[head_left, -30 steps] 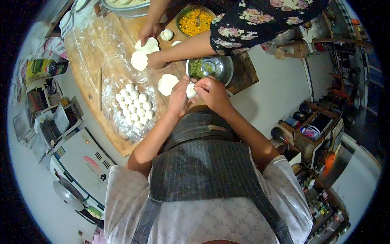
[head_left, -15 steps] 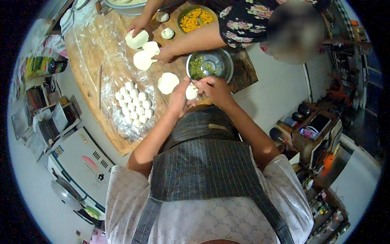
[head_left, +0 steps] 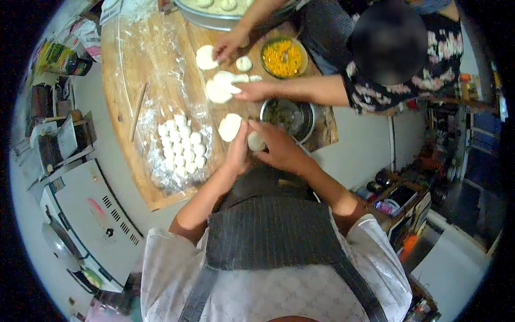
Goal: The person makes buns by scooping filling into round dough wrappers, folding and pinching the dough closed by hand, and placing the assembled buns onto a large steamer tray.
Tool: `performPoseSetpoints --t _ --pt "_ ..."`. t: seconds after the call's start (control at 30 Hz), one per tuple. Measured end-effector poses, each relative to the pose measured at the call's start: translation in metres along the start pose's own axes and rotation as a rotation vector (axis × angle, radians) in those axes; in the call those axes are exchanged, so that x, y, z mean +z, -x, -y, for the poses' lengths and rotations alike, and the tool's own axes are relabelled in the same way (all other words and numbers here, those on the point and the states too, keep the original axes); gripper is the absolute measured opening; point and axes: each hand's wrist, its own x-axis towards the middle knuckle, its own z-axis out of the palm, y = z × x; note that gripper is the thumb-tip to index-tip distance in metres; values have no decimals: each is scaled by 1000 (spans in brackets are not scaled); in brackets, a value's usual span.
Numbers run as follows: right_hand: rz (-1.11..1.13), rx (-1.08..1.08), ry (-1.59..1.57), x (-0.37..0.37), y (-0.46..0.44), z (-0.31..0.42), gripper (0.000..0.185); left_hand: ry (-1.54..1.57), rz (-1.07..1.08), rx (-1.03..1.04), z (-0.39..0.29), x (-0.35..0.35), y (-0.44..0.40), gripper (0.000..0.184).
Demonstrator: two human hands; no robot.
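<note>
A round filled dough bun [head_left: 256, 141] is cupped between my two hands, close to the front edge of the table. My left hand [head_left: 238, 149] supports its left side, and the fingers of my right hand [head_left: 276, 148] curl round it from the right. A flat dough wrapper [head_left: 230, 127] lies on the wood just beyond my left hand. Past my right hand stands a metal bowl [head_left: 307, 122] with some green filling in it, partly covered by a co-worker's arm.
Several dough pieces [head_left: 182, 145] sit on the floured wooden table [head_left: 166, 80], near a rolling pin [head_left: 138, 111]. A co-worker's hands [head_left: 252, 91] handle wrappers [head_left: 217, 91]. Beyond are a bowl of orange-yellow filling [head_left: 282, 58], a finished bun [head_left: 243, 64] and a large steamer tray [head_left: 212, 21].
My right hand has gone from pinching the bun's top to wrapping round its side. The camera view has shifted, and the co-worker leans farther right, one hand now lifting a wrapper.
</note>
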Motion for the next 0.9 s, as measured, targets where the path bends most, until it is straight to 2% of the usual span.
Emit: performPoseSetpoints --t 0.07,0.1,0.13,0.17,0.23,0.27,0.3,0.33,0.4,0.43,0.47,0.5,0.57,0.67,0.8,0.87,0.9 --pt "19 -16 -45 -15 -7 4 73 105 171 -99 -15 11 11 52" --pt "20 38 -100 -25 -12 9 72 177 356 -76 -7 -4 -7 51" --pt "19 94 -156 -36 -19 18 71 179 378 -56 -16 2 -1 51" --pt "14 121 -178 -51 -28 30 69 -347 335 265 -23 9 8 52" --pt "-38 73 -109 -67 -50 39 68 -1111 236 457 -27 5 9 55" --pt "-81 35 -64 -73 -63 42 67 -1352 203 321 -23 -8 -2 56" --pt "-211 -72 -21 -69 -77 34 65 -1389 195 442 -18 -17 -10 54" --pt "-232 -90 7 -77 -99 37 65 -1421 187 563 -16 -24 -16 52" --pt "-192 66 -15 -92 -142 45 62 -1386 199 433 -34 -22 -7 50" --pt "-195 78 -22 -101 -166 45 60 -1396 163 532 -36 -25 -6 50" --pt "-300 -125 -30 -101 -191 24 58 -1402 126 625 -37 -30 -5 50" --pt "-351 -140 -22 -100 -215 8 57 -1410 137 645 -37 -40 -9 50" --pt "-386 -87 35 -113 -264 -19 56 -1412 71 470 -37 -55 -17 49" --pt "-423 24 217 -142 -328 -65 59 -1320 26 460 -33 -81 -29 44" --pt "-582 5 266 -201 -401 -157 58 -1265 -7 451 -34 -106 -39 41" --pt "-636 184 383 -236 -431 -186 54 -1342 -39 389 -42 -107 -36 39" --pt "-706 110 356 -249 -448 -225 54 -1345 -41 386 -40 -113 -38 39"
